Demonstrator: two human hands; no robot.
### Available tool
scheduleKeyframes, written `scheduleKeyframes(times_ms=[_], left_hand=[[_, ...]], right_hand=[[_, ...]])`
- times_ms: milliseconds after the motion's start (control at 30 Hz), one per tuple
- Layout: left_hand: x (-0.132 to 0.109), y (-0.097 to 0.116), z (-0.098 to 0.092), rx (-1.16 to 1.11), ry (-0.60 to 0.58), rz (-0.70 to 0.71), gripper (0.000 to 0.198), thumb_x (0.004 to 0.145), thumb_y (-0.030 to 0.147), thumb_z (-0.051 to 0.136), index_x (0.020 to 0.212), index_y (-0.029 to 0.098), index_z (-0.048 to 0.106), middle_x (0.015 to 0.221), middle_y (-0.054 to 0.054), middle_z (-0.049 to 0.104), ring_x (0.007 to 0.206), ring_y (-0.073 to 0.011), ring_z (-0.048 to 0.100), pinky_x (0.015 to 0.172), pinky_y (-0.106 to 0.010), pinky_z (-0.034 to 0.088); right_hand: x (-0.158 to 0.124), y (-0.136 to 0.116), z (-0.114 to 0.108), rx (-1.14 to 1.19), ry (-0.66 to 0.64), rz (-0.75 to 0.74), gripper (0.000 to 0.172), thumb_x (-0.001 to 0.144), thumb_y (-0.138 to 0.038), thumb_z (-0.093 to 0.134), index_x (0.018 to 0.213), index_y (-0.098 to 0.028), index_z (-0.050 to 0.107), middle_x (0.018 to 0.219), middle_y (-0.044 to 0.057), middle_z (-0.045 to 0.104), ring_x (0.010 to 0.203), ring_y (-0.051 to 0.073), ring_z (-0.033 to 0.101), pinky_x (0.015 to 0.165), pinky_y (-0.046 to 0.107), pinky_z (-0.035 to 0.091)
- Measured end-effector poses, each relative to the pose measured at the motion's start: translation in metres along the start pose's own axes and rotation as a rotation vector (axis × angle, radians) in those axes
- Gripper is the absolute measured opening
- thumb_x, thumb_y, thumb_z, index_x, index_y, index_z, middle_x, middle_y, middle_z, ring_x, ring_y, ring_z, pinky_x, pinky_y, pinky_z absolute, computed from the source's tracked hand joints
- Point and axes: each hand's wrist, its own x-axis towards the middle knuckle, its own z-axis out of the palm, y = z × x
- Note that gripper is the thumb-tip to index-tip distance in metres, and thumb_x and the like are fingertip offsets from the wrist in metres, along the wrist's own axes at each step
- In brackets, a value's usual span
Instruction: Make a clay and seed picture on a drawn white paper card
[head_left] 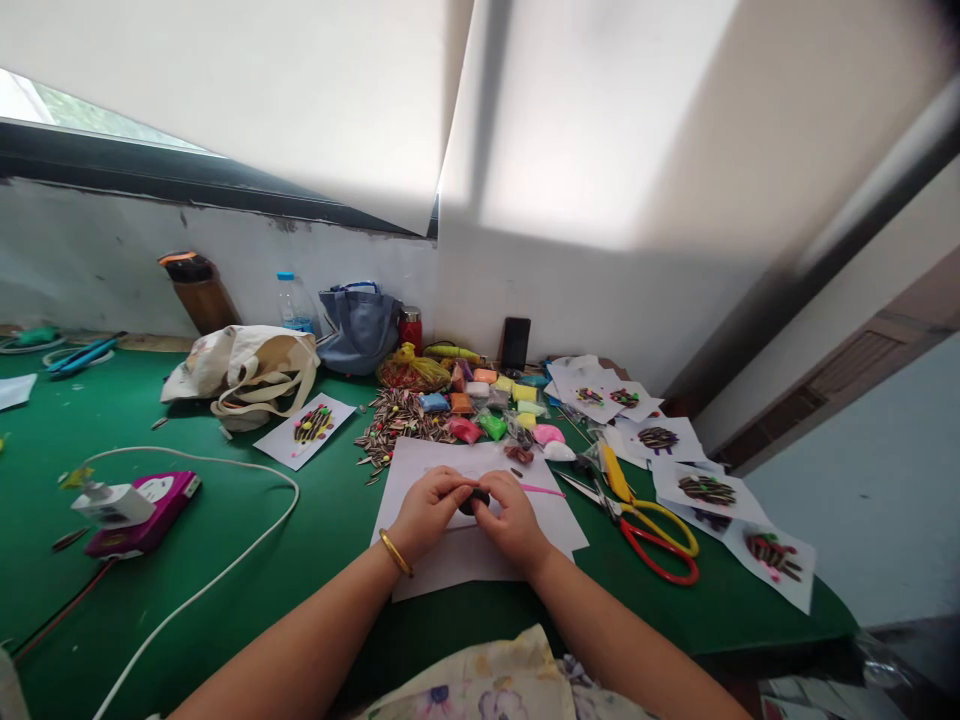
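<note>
My left hand (429, 512) and my right hand (516, 522) meet over a stack of white paper (427, 578). Between the fingertips of both is a small dark lump of modelling clay (473, 503), partly covered by the thumbs and fingers. A thin pink stick (546, 491) lies on the paper beside my right hand. Just beyond the paper sits a brown piece of clay (519, 455) in clear wrap. Striped sunflower seeds (394, 420) are heaped past my left hand, next to several small packs of coloured clay (461, 403).
Scissors with red and yellow handles (656, 550) and a yellow cutter (615, 472) lie to the right. Seed-decorated cards (705, 490) line the right edge. Leftward are another card (306, 430), a cloth bag (247, 365), a purple power strip (146, 515) and a white cable (225, 570).
</note>
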Motion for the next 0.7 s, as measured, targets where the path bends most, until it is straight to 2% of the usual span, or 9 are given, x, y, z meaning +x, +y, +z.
scheduleKeyframes(times_ms=[67,133,300,400,533,633,700], left_hand=[[0.0000,-0.0008,-0.0007,0.027,0.020,-0.018,0.016,0.082,0.032,0.063,0.083,0.022,0.074,0.078,-0.004,0.067,0.078,-0.0177,0.062,0.075,-0.031,0.052],[0.0000,-0.0021,-0.0010,0.027,0.039,-0.051,0.015,0.080,0.032,0.065,0.082,0.021,0.074,0.078,-0.004,0.067,0.077,-0.0180,0.063,0.073,-0.030,0.052],[0.0002,-0.0021,-0.0010,0.017,0.008,-0.024,0.027,0.085,0.033,0.058,0.106,0.024,0.071,0.095,-0.006,0.069,0.088,-0.0199,0.063,0.081,-0.034,0.051],[0.0004,-0.0021,-0.0003,0.043,-0.013,0.012,0.022,0.083,0.033,0.060,0.097,0.024,0.074,0.088,-0.005,0.068,0.086,-0.0195,0.063,0.081,-0.034,0.051],[0.0004,-0.0040,0.0015,-0.034,0.054,-0.074,0.018,0.080,0.034,0.065,0.084,0.020,0.074,0.082,-0.005,0.067,0.078,-0.0186,0.063,0.072,-0.031,0.053],[0.0000,-0.0037,0.0026,-0.122,0.036,-0.119,0.025,0.081,0.035,0.063,0.098,0.018,0.071,0.083,-0.005,0.066,0.074,-0.0172,0.063,0.068,-0.031,0.054],[-0.0005,-0.0026,0.0026,-0.109,0.001,-0.080,0.031,0.082,0.035,0.063,0.109,0.020,0.069,0.088,-0.005,0.065,0.077,-0.0170,0.063,0.069,-0.031,0.054]], right_hand=[[0.0000,-0.0019,0.0000,-0.008,-0.002,-0.004,0.006,0.081,-0.020,0.058,0.077,-0.021,0.062,0.081,0.002,0.062,0.083,0.019,0.054,0.079,0.033,0.043],[0.0003,-0.0027,-0.0005,-0.004,0.006,0.000,0.006,0.082,-0.020,0.057,0.078,-0.021,0.062,0.082,0.003,0.062,0.083,0.019,0.054,0.078,0.033,0.043],[0.0006,-0.0020,-0.0010,-0.006,0.006,0.008,0.008,0.083,-0.021,0.055,0.076,-0.021,0.060,0.082,0.003,0.061,0.082,0.019,0.054,0.077,0.033,0.042],[-0.0001,-0.0030,-0.0004,-0.017,-0.014,-0.003,0.007,0.082,-0.021,0.055,0.077,-0.021,0.061,0.081,0.003,0.061,0.083,0.020,0.054,0.078,0.033,0.042],[0.0001,-0.0032,-0.0016,0.005,-0.007,0.001,0.009,0.085,-0.028,0.057,0.084,-0.021,0.063,0.086,0.004,0.062,0.086,0.021,0.054,0.080,0.034,0.042],[0.0011,-0.0017,-0.0033,0.016,-0.025,0.010,0.015,0.089,-0.030,0.052,0.084,-0.021,0.064,0.087,0.004,0.063,0.086,0.020,0.054,0.080,0.034,0.042],[0.0012,-0.0012,-0.0033,0.001,-0.029,0.016,0.017,0.090,-0.028,0.051,0.081,-0.021,0.063,0.084,0.004,0.062,0.084,0.019,0.054,0.078,0.033,0.042]])
